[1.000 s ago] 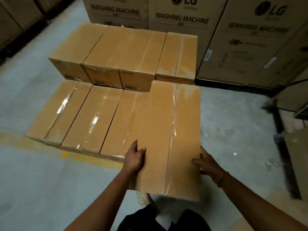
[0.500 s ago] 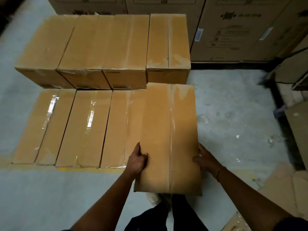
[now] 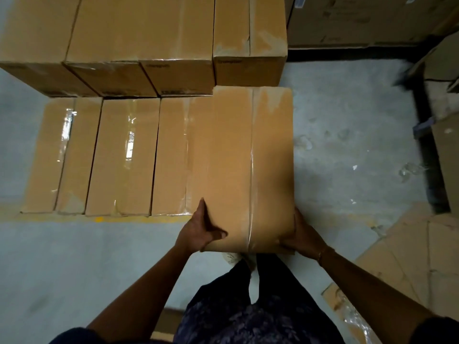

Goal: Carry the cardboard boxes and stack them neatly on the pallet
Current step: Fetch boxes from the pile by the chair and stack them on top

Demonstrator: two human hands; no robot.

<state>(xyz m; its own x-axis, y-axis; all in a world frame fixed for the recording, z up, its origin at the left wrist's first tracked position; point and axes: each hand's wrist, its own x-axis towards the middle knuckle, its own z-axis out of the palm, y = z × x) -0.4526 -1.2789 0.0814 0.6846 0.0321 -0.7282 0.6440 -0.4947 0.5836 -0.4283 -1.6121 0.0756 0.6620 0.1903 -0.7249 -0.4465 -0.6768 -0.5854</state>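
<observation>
I have the box gripped at its near end, one hand on each long side. My left hand wraps the left edge, its fingers closed onto the top face; my right hand clamps the right edge, its fingers hidden under the box. The box sits just right of the low row of boxes on the floor, overlapping the rightmost one, its far end near the taller back row. I cannot see a pallet under them. Flattened cardboard lies on the floor at right
</observation>
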